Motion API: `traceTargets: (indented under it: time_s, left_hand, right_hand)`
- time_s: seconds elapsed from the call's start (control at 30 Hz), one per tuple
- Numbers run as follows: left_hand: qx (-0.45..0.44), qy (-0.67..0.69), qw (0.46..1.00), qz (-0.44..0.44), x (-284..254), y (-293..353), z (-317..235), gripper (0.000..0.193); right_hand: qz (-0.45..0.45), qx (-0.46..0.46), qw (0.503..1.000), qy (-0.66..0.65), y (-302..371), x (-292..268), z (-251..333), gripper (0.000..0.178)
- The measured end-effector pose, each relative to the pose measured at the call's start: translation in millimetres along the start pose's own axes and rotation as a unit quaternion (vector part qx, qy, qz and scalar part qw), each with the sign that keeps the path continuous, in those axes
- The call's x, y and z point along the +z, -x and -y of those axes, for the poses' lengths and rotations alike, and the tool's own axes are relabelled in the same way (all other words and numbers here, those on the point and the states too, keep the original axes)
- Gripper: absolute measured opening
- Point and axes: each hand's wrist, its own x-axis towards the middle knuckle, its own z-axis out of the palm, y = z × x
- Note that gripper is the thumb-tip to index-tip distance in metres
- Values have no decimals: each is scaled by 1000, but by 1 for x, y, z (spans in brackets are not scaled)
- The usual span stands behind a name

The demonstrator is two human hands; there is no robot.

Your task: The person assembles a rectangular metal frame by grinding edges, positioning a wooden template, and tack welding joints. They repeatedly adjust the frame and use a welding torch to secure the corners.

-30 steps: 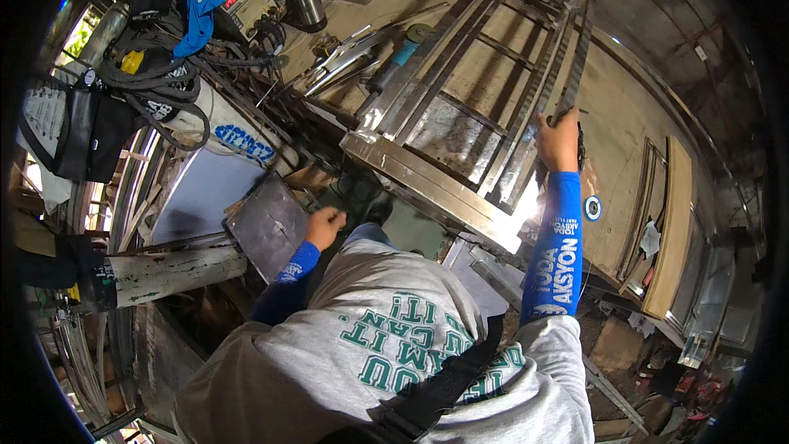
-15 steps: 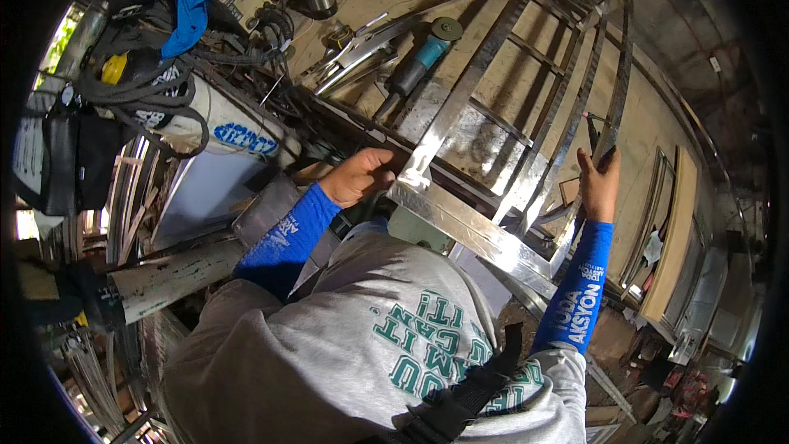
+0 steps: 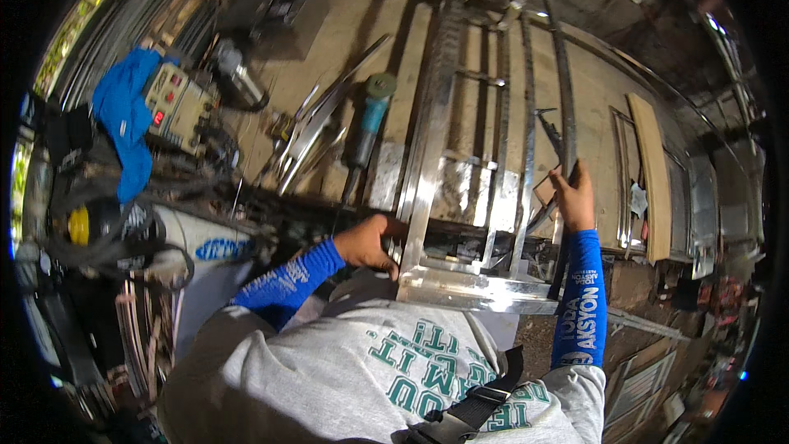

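A long shiny metal frame [image 3: 426,173] made of square tubes, with several lengthwise bars and short crosspieces, stretches away from my body over the workbench. Its near end, a broad bright tube [image 3: 481,290], lies against the front of my grey shirt. My left hand [image 3: 367,245] is closed on the frame's left side near that corner, its fingertips partly hidden behind the tube. Farther up on the opposite side, my right hand [image 3: 574,196] grips the dark right-hand rail [image 3: 562,74] between thumb and fingers. A teal angle grinder [image 3: 374,119] rests on the bench just left of the frame.
Loose metal strips [image 3: 308,136] lie left of the grinder. Beyond them are a steel canister [image 3: 238,74], a welding machine [image 3: 175,107] and a blue cloth [image 3: 123,115]. A gas cylinder [image 3: 209,238] with coiled cables is at left. A wooden plank [image 3: 649,173] lies at right.
The frame has turned, so its near end runs almost level across my front instead of slanting. Both hands keep their hold. My view has also shifted, showing more of the bench's far left.
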Motion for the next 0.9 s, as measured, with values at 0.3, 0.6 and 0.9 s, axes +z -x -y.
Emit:
traceTargets:
  time_s: [0.3,0.6,0.9]
  left_hand:
    - [32,-100,992,67,-19,-9,4,65]
    - [89,-226,951,-190,-37,-29,-22,10]
    - [245,-375,827,-339,-26,-84,-105,61]
  right_hand:
    - [-20,-69,989,127,11,8,43,54]
    - [-49,-82,970,225,13,5,36,48]
    - [-32,-24,974,225,11,0,38,57]
